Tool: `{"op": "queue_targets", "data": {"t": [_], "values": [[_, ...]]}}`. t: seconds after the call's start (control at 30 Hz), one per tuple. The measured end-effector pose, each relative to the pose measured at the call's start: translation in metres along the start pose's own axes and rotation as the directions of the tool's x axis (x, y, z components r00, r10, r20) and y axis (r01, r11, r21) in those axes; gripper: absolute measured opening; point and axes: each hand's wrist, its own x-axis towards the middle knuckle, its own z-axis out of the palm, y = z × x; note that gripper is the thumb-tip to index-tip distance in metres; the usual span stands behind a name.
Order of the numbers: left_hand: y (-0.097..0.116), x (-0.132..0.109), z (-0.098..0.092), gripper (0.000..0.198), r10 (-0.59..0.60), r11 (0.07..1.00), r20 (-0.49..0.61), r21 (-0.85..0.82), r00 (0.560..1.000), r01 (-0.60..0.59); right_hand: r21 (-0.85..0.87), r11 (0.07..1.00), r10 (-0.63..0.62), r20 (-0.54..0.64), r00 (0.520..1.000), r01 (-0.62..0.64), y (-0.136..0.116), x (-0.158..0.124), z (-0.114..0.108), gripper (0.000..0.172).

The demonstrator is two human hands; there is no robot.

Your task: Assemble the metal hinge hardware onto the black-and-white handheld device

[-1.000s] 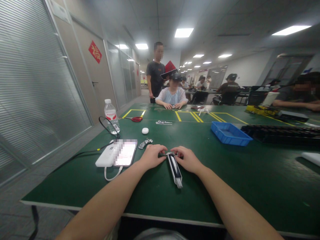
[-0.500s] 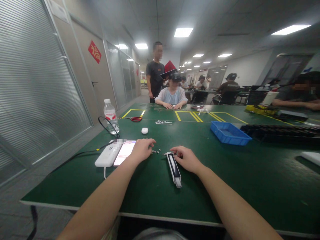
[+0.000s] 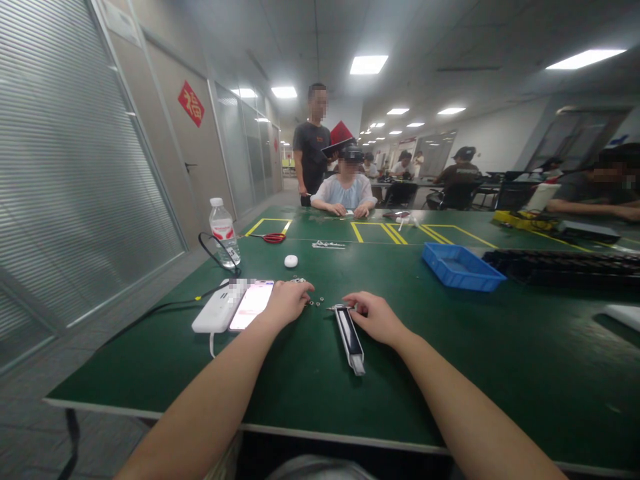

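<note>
My left hand [image 3: 290, 301] reaches palm down over several small metal nuts [image 3: 319, 302], its fingers bent but apart. Its wrist side overlaps the edge of a lit phone [image 3: 251, 307]. My right hand [image 3: 376, 316] has its index finger and thumb curled round the far end of a long, narrow white device with a dark inset [image 3: 350, 333]. This device lies on the table, pointing towards me. A thin metal piece [image 3: 334, 308] sticks out to the left at its far end. The fingertips on it are partly hidden.
A white power bank [image 3: 213, 317] with cables lies left of the phone, near a water bottle [image 3: 223, 233]. Beyond are a white earbud case [image 3: 291, 261], red-handled scissors [image 3: 274, 238] and white parts [image 3: 329, 245]. A blue tray [image 3: 463, 270] stands at right. A person [image 3: 345, 190] sits opposite.
My left hand has shifted slightly relative to the nuts, and more of them show behind its knuckles. The right hand stays at the device. The view has shifted slightly.
</note>
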Motion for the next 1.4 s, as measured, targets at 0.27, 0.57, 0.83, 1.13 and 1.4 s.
{"op": "queue_targets", "data": {"t": [0.27, 0.57, 0.83, 1.13, 1.4], "values": [[-0.003, 0.0, 0.005, 0.033, 0.02, 1.0, 0.006, -0.008, 1.0, -0.02, -0.01, 1.0, 0.009, 0.005, 1.0, -0.009, -0.002, 0.0, -0.001, 0.028], [0.002, -0.001, 0.005, 0.031, 0.024, 0.999, -0.063, -0.026, 0.998, -0.026, -0.01, 1.0, -0.021, -0.036, 0.999, 0.021, -0.003, 0.0, -0.003, 0.029], [0.025, -0.001, 0.016, 0.02, -0.016, 0.855, -0.133, -0.516, 0.991, -0.056, 0.014, 0.996, -0.088, -0.145, 0.986, 0.091, -0.01, 0.001, -0.006, 0.022], [0.042, -0.003, 0.025, 0.019, -0.055, 0.472, 0.007, -0.881, 0.998, 0.032, 0.029, 0.967, -0.239, -0.234, 0.942, 0.253, -0.035, -0.003, -0.004, 0.008], [0.045, -0.004, 0.023, 0.027, -0.05, 0.351, 0.027, -0.935, 0.998, 0.043, 0.005, 0.965, -0.25, -0.281, 0.927, 0.262, -0.029, -0.002, -0.002, 0.008]]}}
